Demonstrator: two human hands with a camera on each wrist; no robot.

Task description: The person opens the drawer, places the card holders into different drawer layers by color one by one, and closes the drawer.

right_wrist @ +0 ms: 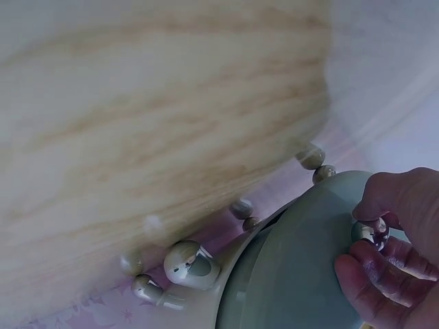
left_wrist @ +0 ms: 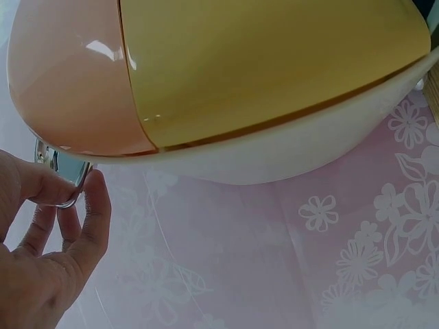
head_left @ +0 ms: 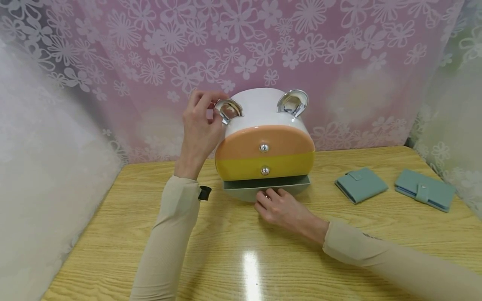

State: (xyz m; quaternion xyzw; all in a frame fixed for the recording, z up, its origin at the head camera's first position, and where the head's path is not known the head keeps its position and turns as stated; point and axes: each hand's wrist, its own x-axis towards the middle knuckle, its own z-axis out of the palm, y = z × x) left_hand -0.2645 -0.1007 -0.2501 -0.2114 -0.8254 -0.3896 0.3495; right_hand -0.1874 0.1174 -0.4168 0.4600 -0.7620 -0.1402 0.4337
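A small white drawer box (head_left: 259,106) with two silver ears stands on the table, its front banded orange, yellow and grey-green. My left hand (head_left: 201,131) pinches the left silver ear (head_left: 234,108) between thumb and fingers; the left wrist view shows this ear (left_wrist: 70,171) beside the orange drawer (left_wrist: 68,89). Low at the front, my right hand (head_left: 283,211) grips the silver knob (right_wrist: 374,234) of the grey-green bottom drawer (head_left: 241,194). That drawer is pulled partly out, with a dark gap above its front. The orange and yellow drawers are closed.
Two green wallets, one (head_left: 361,185) nearer the box and another (head_left: 425,189) farther right, lie on the wood-grain table (head_left: 226,259). A pink flowered curtain (head_left: 241,50) hangs close behind the box. Silver ball feet (right_wrist: 192,264) show beneath the box.
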